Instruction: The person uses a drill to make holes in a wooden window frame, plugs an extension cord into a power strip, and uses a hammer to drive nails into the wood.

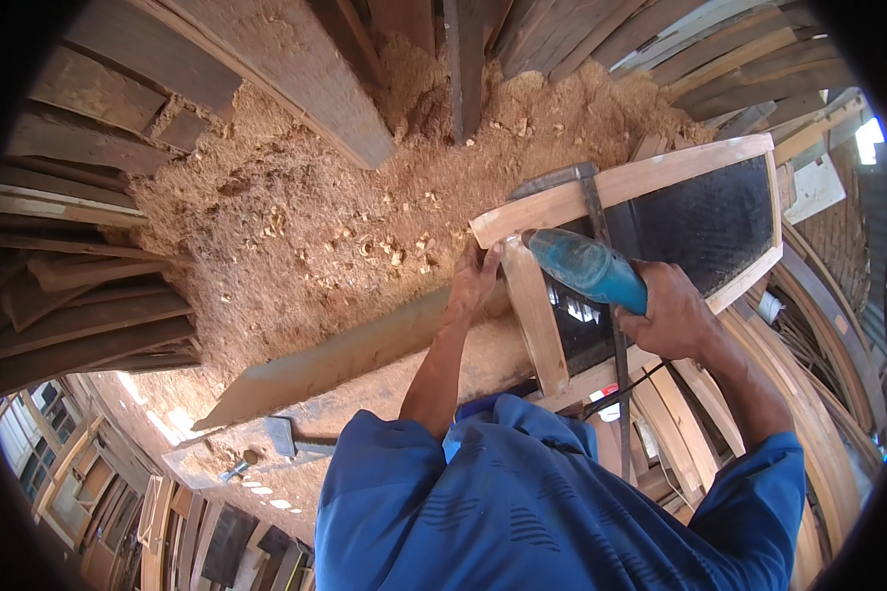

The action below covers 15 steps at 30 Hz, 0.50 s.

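My right hand [668, 307] is wrapped round the rear of a teal power tool [586, 268], which looks like a drill. Its dark nose points left at the corner of a wooden frame [626, 184]. My left hand [474, 279] pinches that corner, where a short frame piece [532, 320] meets the long upper rail; the fingertips are partly hidden. A dark panel [702, 229] shows inside the frame. A long metal bar clamp [601, 217] crosses the frame beside the tool. Where the tool's tip touches the wood is too small to make out.
A long board [335, 360] lies left of me on the bench, with a hammer [238, 467] and a grey metal blade-like piece [280, 435] nearby. Wood shavings [306, 227] cover the ground ahead. Stacked planks [89, 305] stand left, and curved timbers [828, 325] crowd the right.
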Available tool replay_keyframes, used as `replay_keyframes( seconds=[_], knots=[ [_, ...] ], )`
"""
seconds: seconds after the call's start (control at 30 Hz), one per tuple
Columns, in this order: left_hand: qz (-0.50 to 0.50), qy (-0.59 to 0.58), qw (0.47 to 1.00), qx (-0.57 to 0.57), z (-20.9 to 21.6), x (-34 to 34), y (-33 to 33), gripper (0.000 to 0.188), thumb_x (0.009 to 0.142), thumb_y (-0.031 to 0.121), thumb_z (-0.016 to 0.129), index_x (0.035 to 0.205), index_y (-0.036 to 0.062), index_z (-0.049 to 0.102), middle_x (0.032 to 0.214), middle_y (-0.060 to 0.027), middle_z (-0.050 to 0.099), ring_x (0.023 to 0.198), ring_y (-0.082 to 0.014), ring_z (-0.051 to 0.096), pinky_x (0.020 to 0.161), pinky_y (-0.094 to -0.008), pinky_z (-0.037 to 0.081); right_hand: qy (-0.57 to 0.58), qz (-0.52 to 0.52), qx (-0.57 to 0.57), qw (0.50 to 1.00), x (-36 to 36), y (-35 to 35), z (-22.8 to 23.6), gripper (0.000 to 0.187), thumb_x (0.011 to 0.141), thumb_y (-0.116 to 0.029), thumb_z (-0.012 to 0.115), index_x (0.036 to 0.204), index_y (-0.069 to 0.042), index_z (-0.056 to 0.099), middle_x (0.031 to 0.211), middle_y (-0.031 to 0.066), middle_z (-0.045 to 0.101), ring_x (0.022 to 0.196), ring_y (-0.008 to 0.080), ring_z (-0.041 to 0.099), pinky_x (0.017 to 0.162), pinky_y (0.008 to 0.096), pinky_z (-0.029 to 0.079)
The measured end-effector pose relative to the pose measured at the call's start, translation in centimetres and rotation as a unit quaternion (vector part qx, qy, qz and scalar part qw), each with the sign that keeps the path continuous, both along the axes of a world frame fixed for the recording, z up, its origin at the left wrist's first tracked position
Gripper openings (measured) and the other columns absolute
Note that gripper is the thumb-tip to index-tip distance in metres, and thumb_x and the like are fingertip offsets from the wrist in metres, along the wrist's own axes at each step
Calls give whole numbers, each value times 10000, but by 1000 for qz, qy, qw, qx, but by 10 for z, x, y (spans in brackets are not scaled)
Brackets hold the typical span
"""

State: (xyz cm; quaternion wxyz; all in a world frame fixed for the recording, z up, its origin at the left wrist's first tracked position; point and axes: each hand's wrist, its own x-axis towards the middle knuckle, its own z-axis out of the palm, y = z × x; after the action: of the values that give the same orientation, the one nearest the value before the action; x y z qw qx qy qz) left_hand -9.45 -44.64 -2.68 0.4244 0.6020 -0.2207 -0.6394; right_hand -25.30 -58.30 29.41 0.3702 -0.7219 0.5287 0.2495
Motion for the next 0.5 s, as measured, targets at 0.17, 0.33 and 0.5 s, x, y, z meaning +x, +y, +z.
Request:
replay_keyframes(
  seconds=[0.17, 0.33, 0.5],
  knots=[
    [46, -128, 988, -70, -23, -6, 8, 441, 987, 404, 624, 1228, 37, 581, 1019, -123, 689, 910, -198, 647, 833, -353, 519, -2, 22, -16, 1000, 10, -4, 3, 391, 758, -158, 708, 1048, 97, 643, 944, 306, 674, 960, 474, 652, 917, 487, 501],
    [13, -144, 989, 9, -2, -7, 1, 410, 976, 420, 628, 1156, 53, 598, 944, -109, 701, 826, -217, 668, 768, -360, 534, 12, 52, -31, 998, 9, -6, -2, 362, 762, -173, 711, 1026, 66, 646, 927, 291, 672, 948, 474, 642, 914, 511, 490],
    [28, -147, 989, 0, -14, -11, 4, 398, 971, 417, 635, 1102, 44, 589, 862, -116, 698, 763, -235, 673, 722, -374, 537, 32, 63, -12, 997, 17, -14, -4, 322, 760, -165, 700, 1003, 36, 632, 930, 277, 670, 951, 477, 627, 906, 522, 484]
  ],
)
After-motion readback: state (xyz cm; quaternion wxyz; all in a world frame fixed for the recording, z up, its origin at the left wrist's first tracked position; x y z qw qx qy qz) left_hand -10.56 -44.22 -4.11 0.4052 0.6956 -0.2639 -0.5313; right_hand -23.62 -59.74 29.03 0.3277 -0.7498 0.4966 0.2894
